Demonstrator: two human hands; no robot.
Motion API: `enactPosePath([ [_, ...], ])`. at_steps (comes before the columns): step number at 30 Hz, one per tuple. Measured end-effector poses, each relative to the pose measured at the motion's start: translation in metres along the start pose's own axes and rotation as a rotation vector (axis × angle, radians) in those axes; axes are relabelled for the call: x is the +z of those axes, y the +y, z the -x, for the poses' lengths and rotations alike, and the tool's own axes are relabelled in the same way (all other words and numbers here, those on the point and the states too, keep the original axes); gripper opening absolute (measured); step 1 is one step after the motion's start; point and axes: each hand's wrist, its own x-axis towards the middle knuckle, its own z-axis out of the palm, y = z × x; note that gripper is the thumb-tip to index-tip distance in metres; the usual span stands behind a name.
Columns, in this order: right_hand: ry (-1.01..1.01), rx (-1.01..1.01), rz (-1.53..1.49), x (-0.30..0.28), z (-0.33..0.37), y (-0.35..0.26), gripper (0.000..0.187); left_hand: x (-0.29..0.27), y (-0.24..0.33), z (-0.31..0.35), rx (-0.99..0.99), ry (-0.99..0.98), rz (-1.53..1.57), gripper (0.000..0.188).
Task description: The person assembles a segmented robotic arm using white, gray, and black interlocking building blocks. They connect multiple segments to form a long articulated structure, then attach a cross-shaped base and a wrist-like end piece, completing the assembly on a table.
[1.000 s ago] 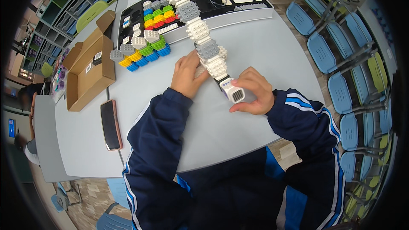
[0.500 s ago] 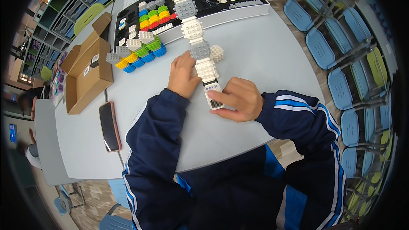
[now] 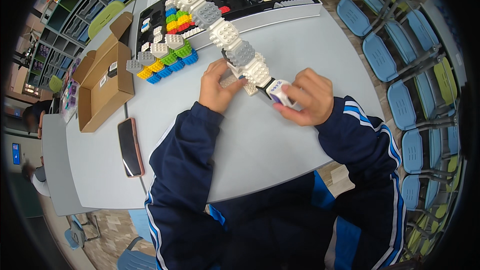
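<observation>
My right hand point(image 3: 306, 97) pinches the white end cube point(image 3: 278, 92) of a block chain point(image 3: 220, 27) stretching away over the table point(image 3: 280, 140). My left hand point(image 3: 216, 90), fingers curled, rests beside it. Beyond lie coloured bricks point(image 3: 165, 60).

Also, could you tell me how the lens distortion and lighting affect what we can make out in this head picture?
Head view: fisheye bends the table edge and blue chairs toward a black rim; light is even, with soft shadows; the hands and block chain at centre are sharp, while the shelves at far left are squeezed small.
</observation>
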Motion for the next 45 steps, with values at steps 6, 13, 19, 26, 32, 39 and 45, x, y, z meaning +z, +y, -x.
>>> enactPosePath([
  [6,-0.021,0.106,-0.081,-0.009,0.002,0.019,0.047,-0.005,-0.006,-0.001,-0.153,-0.145,0.226,0.040],
  [13,-0.098,-0.139,-0.126,-0.013,0.002,0.001,0.044,-0.016,-0.021,-0.017,-0.078,-0.434,0.245,0.037],
  [19,-0.096,-0.171,-0.148,-0.010,0.003,-0.004,0.041,-0.018,-0.032,-0.043,-0.389,-0.805,0.370,0.063],
  [26,-0.043,-0.088,-0.185,-0.014,0.007,0.011,0.042,-0.020,-0.032,-0.044,-0.405,-0.788,0.446,0.075],
  [32,-0.029,-0.099,-0.226,-0.008,0.008,0.009,0.043,-0.019,-0.038,-0.039,-0.314,-0.775,0.372,0.068],
  [39,-0.051,-0.039,-0.240,-0.012,0.005,0.009,0.042,-0.017,-0.036,-0.040,-0.210,-0.730,0.279,0.060],
  [45,0.104,0.114,-0.283,-0.014,0.003,0.015,0.040,-0.020,-0.011,-0.040,-0.188,-0.622,0.305,0.046],
])
